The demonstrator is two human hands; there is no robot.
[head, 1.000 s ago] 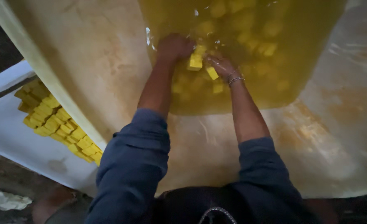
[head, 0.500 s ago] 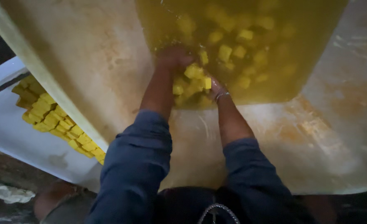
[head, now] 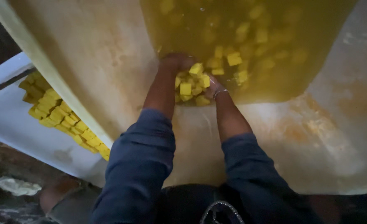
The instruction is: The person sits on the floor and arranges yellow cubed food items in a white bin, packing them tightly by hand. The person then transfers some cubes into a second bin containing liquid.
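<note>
Both my hands are cupped together around a heap of small yellow cubes (head: 193,83) at the near edge of the yellow liquid (head: 249,45) in a big pale tub (head: 108,74). My left hand (head: 176,63) curls over the heap from the left. My right hand (head: 211,88), with a thin band at the wrist, is mostly hidden under the cubes. Several more yellow cubes (head: 241,58) lie sunk or floating in the liquid beyond. My sleeves are dark blue and pushed up.
Left of the tub's rim (head: 46,70), a white tray (head: 13,120) carries a row of several yellow cubes (head: 63,116). The tub's inner wall at the right (head: 324,137) is stained orange. Dark ground lies at the lower left.
My hands have drawn back toward me out of the liquid, gathering the cubes into a heap that now stands above the surface at the liquid's near edge.
</note>
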